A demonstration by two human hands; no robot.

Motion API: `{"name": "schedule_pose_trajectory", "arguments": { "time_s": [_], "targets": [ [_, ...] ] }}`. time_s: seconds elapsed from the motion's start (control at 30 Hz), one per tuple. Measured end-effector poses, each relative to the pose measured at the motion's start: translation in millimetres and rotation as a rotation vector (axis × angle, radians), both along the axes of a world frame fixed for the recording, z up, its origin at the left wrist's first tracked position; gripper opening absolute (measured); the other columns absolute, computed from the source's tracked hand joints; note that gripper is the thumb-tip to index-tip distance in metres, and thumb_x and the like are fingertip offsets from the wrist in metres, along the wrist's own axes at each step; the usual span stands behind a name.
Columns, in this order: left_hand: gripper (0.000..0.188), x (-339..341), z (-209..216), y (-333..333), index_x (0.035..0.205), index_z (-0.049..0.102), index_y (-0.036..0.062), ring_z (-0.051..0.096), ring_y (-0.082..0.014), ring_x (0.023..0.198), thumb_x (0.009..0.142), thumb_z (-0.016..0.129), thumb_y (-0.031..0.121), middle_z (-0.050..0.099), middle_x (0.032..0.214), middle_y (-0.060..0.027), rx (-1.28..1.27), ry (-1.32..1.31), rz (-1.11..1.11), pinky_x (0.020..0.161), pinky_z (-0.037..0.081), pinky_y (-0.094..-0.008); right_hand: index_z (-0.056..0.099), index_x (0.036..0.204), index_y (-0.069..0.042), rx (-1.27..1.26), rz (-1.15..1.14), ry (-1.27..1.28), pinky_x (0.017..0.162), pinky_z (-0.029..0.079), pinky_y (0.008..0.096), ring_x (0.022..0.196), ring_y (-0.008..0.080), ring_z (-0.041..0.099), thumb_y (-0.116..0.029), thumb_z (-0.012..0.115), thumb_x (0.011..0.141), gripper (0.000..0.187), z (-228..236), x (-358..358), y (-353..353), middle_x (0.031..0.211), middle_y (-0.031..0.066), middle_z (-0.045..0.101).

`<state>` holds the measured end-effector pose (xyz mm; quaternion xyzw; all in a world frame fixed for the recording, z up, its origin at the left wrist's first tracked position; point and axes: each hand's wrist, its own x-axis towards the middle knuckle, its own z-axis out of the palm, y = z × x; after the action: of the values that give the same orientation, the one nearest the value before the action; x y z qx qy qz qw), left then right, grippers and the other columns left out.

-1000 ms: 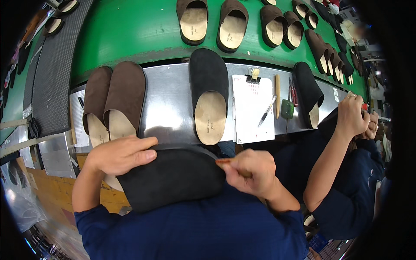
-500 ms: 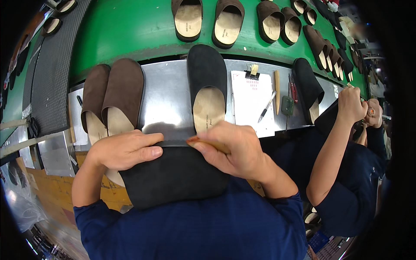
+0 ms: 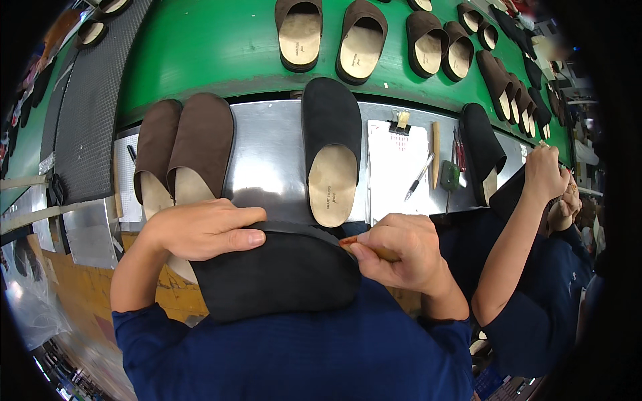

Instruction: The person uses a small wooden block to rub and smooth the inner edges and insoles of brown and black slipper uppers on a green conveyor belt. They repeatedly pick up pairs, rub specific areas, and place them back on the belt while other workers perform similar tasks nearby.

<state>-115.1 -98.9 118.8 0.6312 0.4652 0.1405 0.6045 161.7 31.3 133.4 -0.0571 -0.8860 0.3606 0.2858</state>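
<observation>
The right hand (image 3: 400, 252) pinches a thin orange-brown tool (image 3: 364, 248) in curled fingers, its tip at the right edge of a black clog (image 3: 277, 271) held near the body. The left hand (image 3: 200, 230) lies flat, fingers closed over the clog's left rim. Just beyond, another black clog (image 3: 331, 147) lies on the metal bench (image 3: 267, 160), brown clogs (image 3: 184, 150) to its left.

Bare metal bench (image 3: 267, 160) between brown clog pair (image 3: 184, 150) and black clog (image 3: 331, 144): passable; rightward blocked by clipboard (image 3: 398, 170), pen (image 3: 419, 176), co-worker's arm (image 3: 518, 234)
</observation>
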Motion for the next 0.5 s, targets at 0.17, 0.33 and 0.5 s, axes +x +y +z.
{"name": "schedule_pose_trajectory", "arguments": {
  "time_s": [0.17,0.33,0.5],
  "targets": [
    [0.048,0,2,-2,0.098,0.048,-0.0017,0.051,-0.0378,0.06,0.104,0.038,0.045,0.044,0.062,-0.0201,0.026,0.027,-0.009,0.057,0.038,-0.0431,0.061,0.094,-0.005,0.045,0.004,-0.013,0.042,0.042,0.0284,0.046,0.0178,0.056,0.003,0.079,0.069,0.032,8,-3,0,0.06,0.0031,0.058],
    [0.049,-1,1,-3,0.098,0.048,-0.002,0.052,-0.0396,0.063,0.104,0.037,0.045,0.045,0.063,-0.0208,0.019,0.012,-0.02,0.058,0.039,-0.0439,0.063,0.094,-0.005,-0.009,0.079,-0.025,0.042,0.042,0.029,0.047,0.0176,0.054,0.004,0.078,0.067,0.033,4,-5,0,0.062,0.0039,0.056],
    [0.05,3,2,1,0.097,0.048,-0.0018,0.053,-0.0398,0.061,0.105,0.036,0.046,0.046,0.063,-0.0203,0.023,0.012,-0.046,0.057,0.04,-0.0444,0.065,0.096,-0.007,0.135,0.196,-0.039,0.045,0.042,0.0297,0.052,0.0177,0.057,-0.001,0.079,0.068,0.031,3,-30,3,0.064,0.0035,0.056]
  ]
}}
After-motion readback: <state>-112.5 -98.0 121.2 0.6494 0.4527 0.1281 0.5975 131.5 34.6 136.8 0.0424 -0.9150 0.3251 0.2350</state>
